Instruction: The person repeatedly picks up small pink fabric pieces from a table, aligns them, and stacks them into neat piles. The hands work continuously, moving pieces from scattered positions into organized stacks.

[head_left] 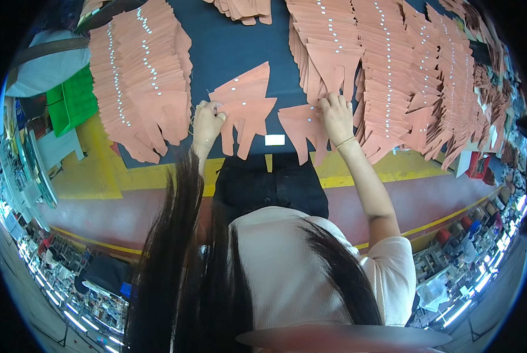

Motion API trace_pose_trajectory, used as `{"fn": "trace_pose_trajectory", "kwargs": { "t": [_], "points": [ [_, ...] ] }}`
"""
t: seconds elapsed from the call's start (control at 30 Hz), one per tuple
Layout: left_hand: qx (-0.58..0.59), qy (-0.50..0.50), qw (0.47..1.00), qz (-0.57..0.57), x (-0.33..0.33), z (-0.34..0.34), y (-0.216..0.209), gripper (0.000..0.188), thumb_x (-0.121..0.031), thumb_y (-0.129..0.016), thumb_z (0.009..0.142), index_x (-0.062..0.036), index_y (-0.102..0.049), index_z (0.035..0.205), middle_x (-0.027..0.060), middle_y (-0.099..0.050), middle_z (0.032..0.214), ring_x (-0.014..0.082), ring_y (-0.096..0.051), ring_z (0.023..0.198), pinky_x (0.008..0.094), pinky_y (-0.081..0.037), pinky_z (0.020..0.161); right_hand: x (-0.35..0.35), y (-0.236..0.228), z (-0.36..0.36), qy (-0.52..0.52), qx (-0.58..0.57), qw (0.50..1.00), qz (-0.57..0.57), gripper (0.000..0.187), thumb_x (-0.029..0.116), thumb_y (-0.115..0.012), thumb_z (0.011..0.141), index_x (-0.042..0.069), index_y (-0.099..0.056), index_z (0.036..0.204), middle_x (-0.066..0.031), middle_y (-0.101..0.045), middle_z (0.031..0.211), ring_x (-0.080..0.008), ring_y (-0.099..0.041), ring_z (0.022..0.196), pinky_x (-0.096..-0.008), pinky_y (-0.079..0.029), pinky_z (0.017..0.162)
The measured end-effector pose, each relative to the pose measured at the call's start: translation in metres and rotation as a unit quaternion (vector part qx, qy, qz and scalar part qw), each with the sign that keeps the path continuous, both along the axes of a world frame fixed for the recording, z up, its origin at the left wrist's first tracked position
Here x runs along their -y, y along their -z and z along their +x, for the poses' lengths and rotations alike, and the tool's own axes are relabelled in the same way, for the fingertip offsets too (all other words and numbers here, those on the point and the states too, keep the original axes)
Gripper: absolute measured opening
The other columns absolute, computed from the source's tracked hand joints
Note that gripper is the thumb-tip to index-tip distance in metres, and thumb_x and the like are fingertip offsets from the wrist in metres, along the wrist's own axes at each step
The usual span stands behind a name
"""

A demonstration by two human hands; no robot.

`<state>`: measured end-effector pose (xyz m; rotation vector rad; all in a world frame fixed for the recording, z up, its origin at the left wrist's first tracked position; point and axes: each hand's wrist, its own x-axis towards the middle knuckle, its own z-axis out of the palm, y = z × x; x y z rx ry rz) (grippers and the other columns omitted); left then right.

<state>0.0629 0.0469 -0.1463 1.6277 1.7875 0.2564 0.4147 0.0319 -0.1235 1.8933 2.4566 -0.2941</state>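
Observation:
My left hand (pixel 206 126) pinches the left edge of a salmon-coloured cut piece (pixel 252 112), shaped with finger-like strips and marked with a small white sticker. Partly under it, another salmon piece (pixel 253 78) shows its pointed top. On the right, the closed fingers of my right hand (pixel 337 119) grip the edge of a similar cut piece (pixel 296 120), whose strips point toward me. Just beyond that hand stands a fanned stack of such pieces (pixel 331 53). Between the two held pieces lies a small white card (pixel 274 140) near the table's front edge.
Another fanned stack (pixel 143 65) covers the table's left side, and more overlapping stacks (pixel 387 76) fill the right. A few pieces (pixel 243 7) lie at the far edge of the dark tabletop (pixel 216 44). A green bin (pixel 72 103) is off to the left.

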Motion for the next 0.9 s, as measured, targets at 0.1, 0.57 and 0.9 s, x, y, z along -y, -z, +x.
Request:
{"fn": "trace_pose_trajectory", "kwargs": {
  "t": [0.1, 0.57, 0.9],
  "points": [
    [0.02, -0.023, 0.999, -0.017, 0.003, 0.0, -0.004, 0.019, -0.013, -0.071, 0.079, 0.0008, -0.068, 0.093, 0.0142, -0.058, 0.085, 0.03, -0.058, 0.08, 0.0393, -0.048, 0.072, -0.001, 0.003, -0.001, -0.017, -0.015, 0.999, -0.036, 0.022, 0.017, -0.07, 0.075, 0.013, -0.061, 0.095, -0.0043, -0.056, 0.095, -0.0242, -0.054, 0.093, -0.0402, -0.04, 0.08],
    [0.616, -0.111, 0.715, -0.31, 0.02, 0.011, -0.055, 0.015, -0.009, -0.053, 0.094, -0.0058, -0.044, 0.105, 0.0123, -0.063, 0.093, 0.0248, -0.071, 0.08, 0.0319, -0.057, 0.069, 0.001, 0.009, 0.004, -0.023, -0.074, 0.997, -0.012, 0.027, 0.015, -0.068, 0.077, 0.013, -0.059, 0.102, -0.0052, -0.055, 0.095, -0.0252, -0.056, 0.096, -0.0421, -0.04, 0.082],
    [0.456, -0.269, 0.829, -0.183, 0.009, 0.029, 0.004, 0.023, -0.008, -0.052, 0.097, -0.0004, -0.051, 0.119, 0.0106, -0.065, 0.107, 0.0181, -0.069, 0.087, 0.0283, -0.056, 0.07, 0.001, 0.0, 0.005, 0.002, 0.01, 1.0, -0.012, 0.031, 0.025, -0.075, 0.073, 0.014, -0.061, 0.098, -0.0032, -0.054, 0.099, -0.0223, -0.053, 0.101, -0.0414, -0.038, 0.086]
  ]
}}
